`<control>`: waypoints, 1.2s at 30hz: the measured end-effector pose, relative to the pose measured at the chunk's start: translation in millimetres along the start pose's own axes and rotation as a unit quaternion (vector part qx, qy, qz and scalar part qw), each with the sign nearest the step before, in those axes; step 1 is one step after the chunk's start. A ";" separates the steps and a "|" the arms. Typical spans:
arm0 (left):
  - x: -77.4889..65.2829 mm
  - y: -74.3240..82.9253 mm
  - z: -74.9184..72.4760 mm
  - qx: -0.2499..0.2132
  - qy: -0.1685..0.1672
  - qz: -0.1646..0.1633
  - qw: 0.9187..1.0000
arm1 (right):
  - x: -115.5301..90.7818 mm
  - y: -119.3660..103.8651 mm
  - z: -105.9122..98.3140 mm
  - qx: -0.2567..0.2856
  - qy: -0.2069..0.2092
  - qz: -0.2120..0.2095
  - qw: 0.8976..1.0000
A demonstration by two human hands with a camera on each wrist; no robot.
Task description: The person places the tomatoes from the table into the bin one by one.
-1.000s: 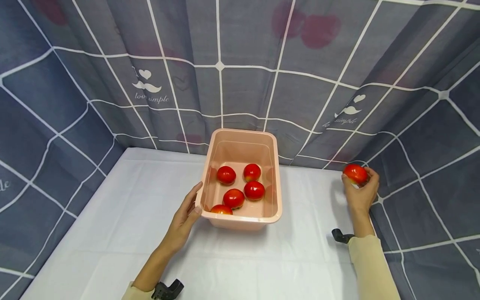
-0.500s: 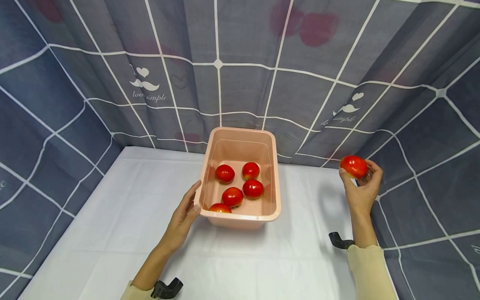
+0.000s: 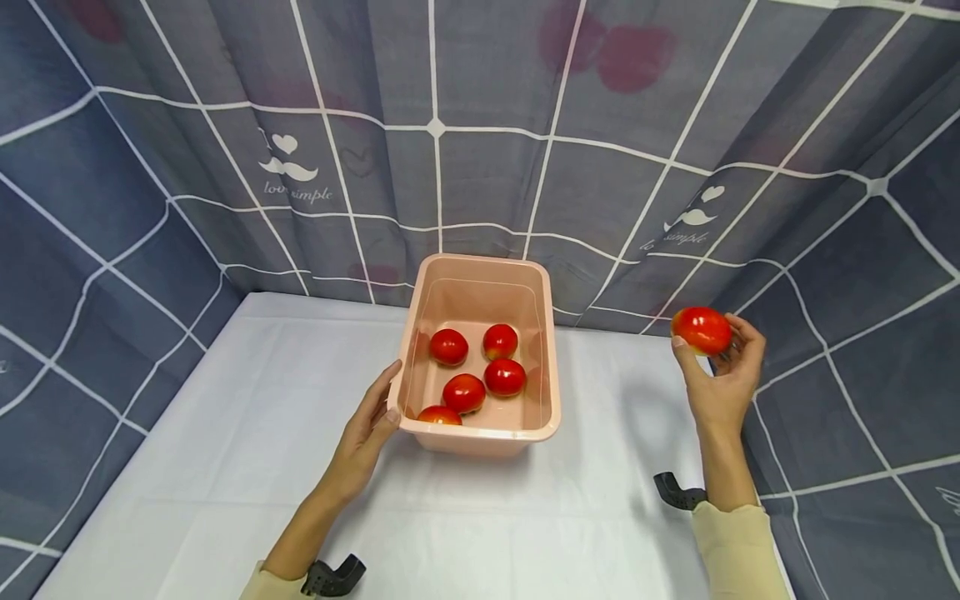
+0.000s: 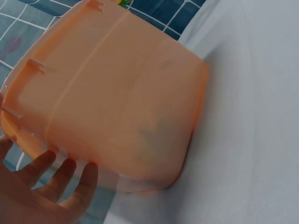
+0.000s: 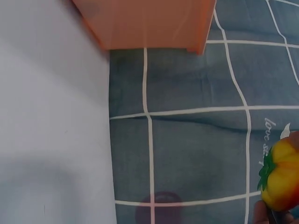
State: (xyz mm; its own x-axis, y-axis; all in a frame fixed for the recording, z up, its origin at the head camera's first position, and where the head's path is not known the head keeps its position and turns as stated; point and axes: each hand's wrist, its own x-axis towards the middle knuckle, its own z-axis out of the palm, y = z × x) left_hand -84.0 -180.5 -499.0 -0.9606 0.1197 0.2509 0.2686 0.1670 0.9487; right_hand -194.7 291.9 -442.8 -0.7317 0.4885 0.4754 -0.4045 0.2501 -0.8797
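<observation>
A red tomato [image 3: 701,331] is held in the fingers of my right hand [image 3: 723,379], raised above the table's far right corner. The right wrist view shows the same tomato [image 5: 282,175] from its yellow side with green leaves, partly cut off by the frame. My left hand [image 3: 363,437] holds the near left corner of a pink plastic bin [image 3: 483,435]. In the left wrist view, the left fingers [image 4: 60,179] touch the bin's outer wall below the rim. Inside lie several red tomatoes [image 3: 505,377], the nearest partly hidden by the front rim.
A white cloth [image 3: 600,500] covers the table. Grey-blue checked curtains [image 3: 487,183] hang behind it and on both sides, with the right one [image 3: 847,400] close to the right hand. Each wrist wears a black mount [image 3: 678,492].
My right hand has lifted the tomato from the far right corner and moved slightly left with it. The left hand stays at the bin, and the tomatoes inside keep their places.
</observation>
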 end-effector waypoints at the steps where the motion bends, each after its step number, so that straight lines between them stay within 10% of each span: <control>1: 0.1 -0.1 0.0 -0.001 -0.001 0.000 1.000 | -0.7 -0.7 0.6 -0.003 -0.004 -0.003 1.000; 36: 0.7 -3.7 0.4 -0.018 -0.003 0.014 1.000 | -33.6 -39.2 86.9 0.021 -0.206 -0.059 0.977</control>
State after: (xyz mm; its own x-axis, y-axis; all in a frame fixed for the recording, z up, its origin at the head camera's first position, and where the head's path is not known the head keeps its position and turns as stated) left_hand -85.6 -180.7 -502.3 -0.9525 0.1288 0.2759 0.2918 0.1273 0.9480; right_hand -202.0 193.0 -423.0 -0.8342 0.0782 0.5459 -0.5145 0.2462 -0.8214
